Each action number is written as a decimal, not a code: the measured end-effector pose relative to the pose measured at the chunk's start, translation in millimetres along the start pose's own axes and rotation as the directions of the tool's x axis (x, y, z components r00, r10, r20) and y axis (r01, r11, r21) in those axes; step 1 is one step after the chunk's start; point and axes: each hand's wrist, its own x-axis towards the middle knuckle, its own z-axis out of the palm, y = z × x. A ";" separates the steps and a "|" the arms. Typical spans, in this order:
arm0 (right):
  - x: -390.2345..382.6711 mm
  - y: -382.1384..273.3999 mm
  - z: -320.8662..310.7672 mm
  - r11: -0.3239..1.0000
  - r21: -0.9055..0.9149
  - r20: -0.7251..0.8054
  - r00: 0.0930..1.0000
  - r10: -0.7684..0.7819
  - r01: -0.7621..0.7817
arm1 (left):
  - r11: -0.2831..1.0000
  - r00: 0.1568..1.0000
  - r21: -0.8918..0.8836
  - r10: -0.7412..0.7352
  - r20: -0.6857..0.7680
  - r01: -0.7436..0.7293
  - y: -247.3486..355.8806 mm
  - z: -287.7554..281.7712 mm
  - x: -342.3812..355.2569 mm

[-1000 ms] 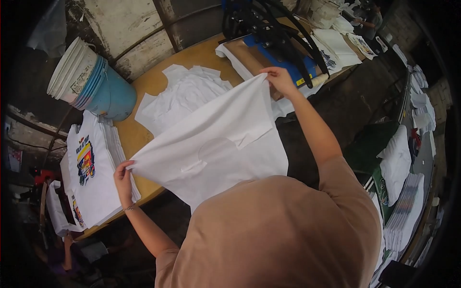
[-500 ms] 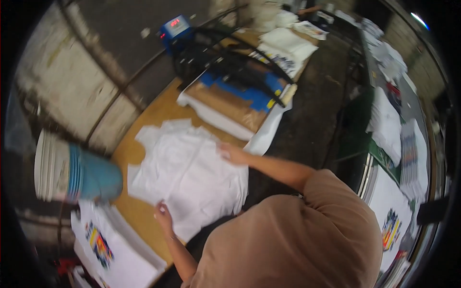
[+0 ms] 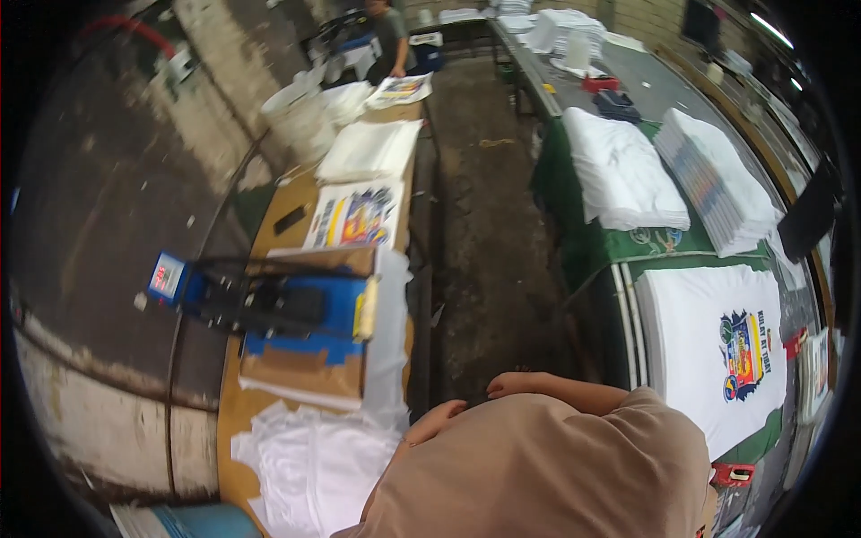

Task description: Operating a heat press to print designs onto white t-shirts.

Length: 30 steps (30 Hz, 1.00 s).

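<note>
The tan table (image 3: 230, 421) is supporting a heap of white garments (image 3: 309, 471), a press (image 3: 296, 305), a printed white sheet (image 3: 359, 213) and a dark flat object (image 3: 290, 221). The grey table (image 3: 664, 85) is carrying a green cloth (image 3: 560, 197).

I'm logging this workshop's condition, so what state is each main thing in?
Left hand: no held thing visible
Right hand: no held thing visible
White garments on near table: spread loosely, wrinkled
Heat press: whether shut is unclear
Press display: lit
Near right-side shirt stack: laid flat, top print facing up
Striped-looking stack behind it: folded, piled
Ceiling light: lit
</note>
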 end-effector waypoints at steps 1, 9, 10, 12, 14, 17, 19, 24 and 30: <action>-10.8 3.8 -15.7 0.996 0.087 -0.036 0.999 0.024 -0.020 | 0.996 0.996 0.086 -0.019 -0.093 0.027 8.1 -7.4 19.3; -83.6 42.2 -177.3 0.992 0.053 -0.576 0.816 -0.060 0.110 | 0.981 0.974 0.175 -0.039 -0.223 0.080 115.7 -37.7 171.3; -92.2 43.2 -197.2 0.999 -0.009 -0.666 0.745 -0.043 0.051 | 0.998 0.974 -0.058 -0.043 -0.222 0.031 137.5 -40.0 192.2; -106.1 42.7 -231.0 0.983 -0.152 -0.841 0.508 -0.185 0.107 | 0.909 0.980 -0.413 -0.026 -0.198 -0.059 181.8 -44.7 229.0; -106.9 42.4 -258.9 0.981 -0.134 -0.868 0.461 -0.186 0.143 | 0.837 0.985 -0.540 -0.003 -0.171 -0.092 220.2 -49.3 253.6; -85.6 46.3 -285.8 0.935 -0.272 -0.870 0.356 -0.340 0.228 | 0.455 0.995 -0.886 0.087 -0.056 -0.090 261.5 -56.1 286.5; -61.5 50.2 -296.0 0.954 -0.240 -0.777 0.554 -0.299 0.178 | 0.156 0.989 -0.986 0.123 0.077 0.057 277.3 -64.3 309.3; -35.3 86.4 -369.1 0.926 -0.320 -0.839 0.393 -0.376 0.200 | 0.153 0.950 -0.986 0.293 0.108 0.065 297.0 -128.9 365.1; -12.0 142.0 -510.6 0.998 -0.060 -0.989 0.137 -0.062 0.014 | 0.239 0.979 -0.958 0.167 -0.119 -0.158 316.6 -265.9 433.5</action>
